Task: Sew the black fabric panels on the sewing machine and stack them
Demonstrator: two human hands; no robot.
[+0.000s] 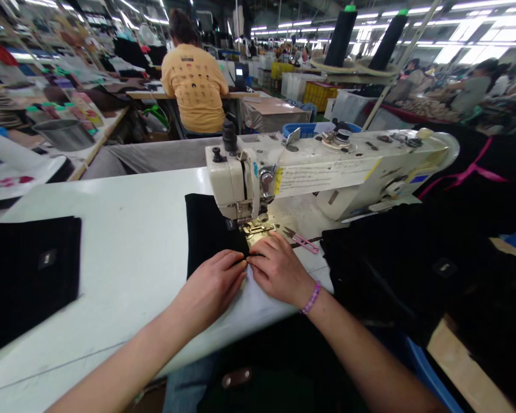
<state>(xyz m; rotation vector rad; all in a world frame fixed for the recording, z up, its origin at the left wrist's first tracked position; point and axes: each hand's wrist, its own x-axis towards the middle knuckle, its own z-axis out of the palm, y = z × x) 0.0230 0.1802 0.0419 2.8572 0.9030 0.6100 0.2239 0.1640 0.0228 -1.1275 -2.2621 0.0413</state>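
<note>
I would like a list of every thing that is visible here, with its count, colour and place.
sewing machine: 1, cream, centre of table
table: 1, white, under the machine
black fabric piece: 1, black, under the presser foot
stacked black pieces: 1 stack, black, table left
black garment pile: 1, black, right
thread snips: 1, pink, beside the needle plate
thread cones: 2, black, behind machine
person in yellow shirt: 1, seated behind
left hand: 1, flat on fabric
right hand: 1, beaded bracelet, flat on fabric

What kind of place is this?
Most likely a clothing factory. The hands, left hand and right hand, press black fabric at an industrial sewing machine, a stack of black pieces waits nearby, and another worker sits farther back.
</note>
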